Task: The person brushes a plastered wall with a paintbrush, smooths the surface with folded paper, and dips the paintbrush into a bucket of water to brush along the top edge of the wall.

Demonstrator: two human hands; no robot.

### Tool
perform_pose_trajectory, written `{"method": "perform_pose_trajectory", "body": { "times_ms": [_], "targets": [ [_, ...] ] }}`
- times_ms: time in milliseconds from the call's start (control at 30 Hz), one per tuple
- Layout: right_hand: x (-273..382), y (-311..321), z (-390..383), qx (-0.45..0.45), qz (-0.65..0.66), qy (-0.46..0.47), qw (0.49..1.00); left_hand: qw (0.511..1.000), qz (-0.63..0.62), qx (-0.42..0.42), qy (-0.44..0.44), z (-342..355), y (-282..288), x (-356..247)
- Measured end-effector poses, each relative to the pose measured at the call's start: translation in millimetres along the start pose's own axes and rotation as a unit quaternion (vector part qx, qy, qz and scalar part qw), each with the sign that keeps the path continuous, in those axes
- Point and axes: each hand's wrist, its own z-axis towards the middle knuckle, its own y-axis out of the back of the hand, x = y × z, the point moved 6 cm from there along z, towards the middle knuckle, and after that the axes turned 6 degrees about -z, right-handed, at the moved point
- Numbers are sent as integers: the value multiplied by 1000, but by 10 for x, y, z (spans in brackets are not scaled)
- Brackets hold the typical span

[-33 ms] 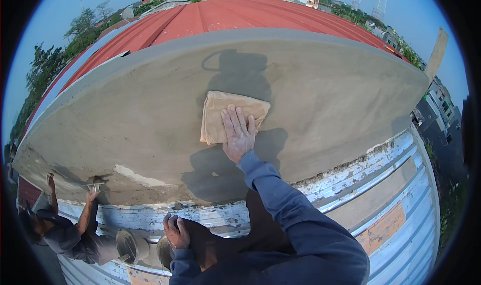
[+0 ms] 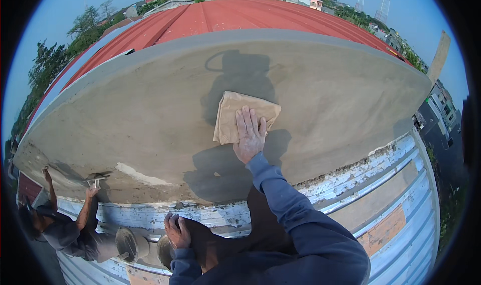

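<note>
My right hand (image 2: 249, 132) lies flat, fingers stretched, on a folded tan sheet (image 2: 229, 109), cloth or paper, pressed against a sloping grey plastered surface (image 2: 340, 94) with my dark shadow on it. Lower left, my left hand (image 2: 178, 232) rests by my dark-trousered knee (image 2: 198, 230), its fingers loosely curled and apart, with nothing visible in them.
A co-worker (image 2: 65, 230) at lower left holds a trowel (image 2: 95, 182) against the plaster. Two buckets (image 2: 129, 246) stand nearby. White corrugated metal (image 2: 401, 220) lies below the plaster, a red roof (image 2: 225, 14) beyond it. A board (image 2: 440, 52) sticks up at right.
My right hand and the folded sheet have slid a little to the right on the plaster. The co-worker's raised hand at far left has shifted slightly.
</note>
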Motion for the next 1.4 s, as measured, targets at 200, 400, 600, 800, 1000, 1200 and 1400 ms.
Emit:
{"method": "perform_pose_trajectory", "body": {
  "times_ms": [200, 400, 600, 800, 1000, 1200, 1400],
  "targets": [
    [67, 584, 685, -147, 79, -135, 977, 1000, 27, -3, -5, -35, -23, -97],
    [580, -14, 56, -52, -27, 101, 993, 999, -2, -20, 37, -47, 77, -47],
    [999, 547, 865, -60, 58, 35, 996, 999, -16, -28, 29, -64, 89, -113],
    [923, 149, 384, 12, -1, 82, 997, 997, -37, -43, 46, -49, 101, 27],
    [1591, 272, 891, -81, 82, 144, 983, 997, -58, -19, 55, 0, 41, -44],
    [667, -453, -144, 17, -3, -10, 1000, 994, -57, -41, 80, 15, 114, 76],
    [1196, -264, 272, -22, 62, 54, 996, 996, -71, -27, 40, -26, 109, -17]
  ]
}}
